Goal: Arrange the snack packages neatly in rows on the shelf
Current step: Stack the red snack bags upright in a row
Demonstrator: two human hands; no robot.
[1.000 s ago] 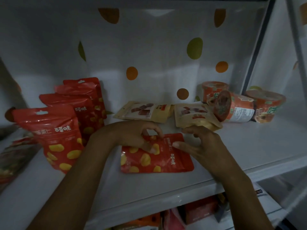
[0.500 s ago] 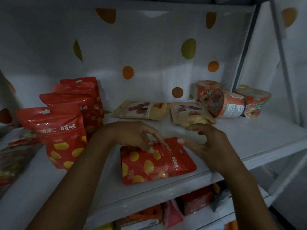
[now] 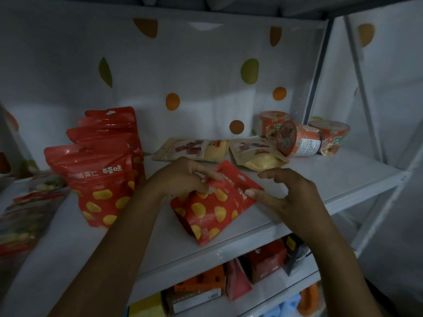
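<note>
Red snack pouch (image 3: 212, 209), glossy, yellow-spotted, left hand (image 3: 183, 177) grip pinching its top, right hand (image 3: 290, 195) grip slack, empty

On white metal shelf (image 3: 343, 177), red plastic pouch (image 3: 212, 207) is positioned front-centre; red pouch row (image 3: 100, 179) left, 2 tan pouches (image 3: 192, 149) behind, 3 orange cups (image 3: 306, 143) rear-right.

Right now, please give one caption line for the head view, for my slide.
Left hand grips a red pouch on the shelf, right hand touching its edge, beside standing red pouches.

Dim, soft focus; left edge blurred, warped.
</note>
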